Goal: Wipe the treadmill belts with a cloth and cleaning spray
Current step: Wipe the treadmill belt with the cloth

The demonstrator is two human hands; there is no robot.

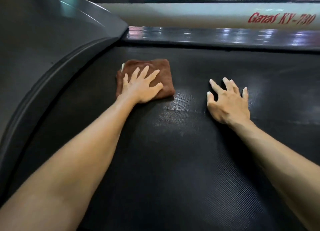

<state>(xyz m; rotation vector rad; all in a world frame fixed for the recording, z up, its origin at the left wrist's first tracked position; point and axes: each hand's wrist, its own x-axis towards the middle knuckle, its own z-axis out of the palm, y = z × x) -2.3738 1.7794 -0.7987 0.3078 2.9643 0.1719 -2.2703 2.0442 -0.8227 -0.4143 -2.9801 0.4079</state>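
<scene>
1. Black textured treadmill belt [173, 161] fills most of the view, with wide bare stretches toward the near edge and off to the right.
2. Its left side is bounded by a curved grey motor cover [43, 40]; its far side by a dark side rail [225, 38], beyond which lies a white frame [190, 15] with red lettering.
3. A folded brown cloth [161, 66] lies flat on the belt near the cover's curved edge.
4. The left hand [142, 87] presses on the cloth with fingers spread and straight.
5. The right hand [228, 102] is well apart from the cloth, holding nothing, fingers splayed and bent, tips touching the belt.
6. A wet sheen [180, 102] shows between the hands.
</scene>
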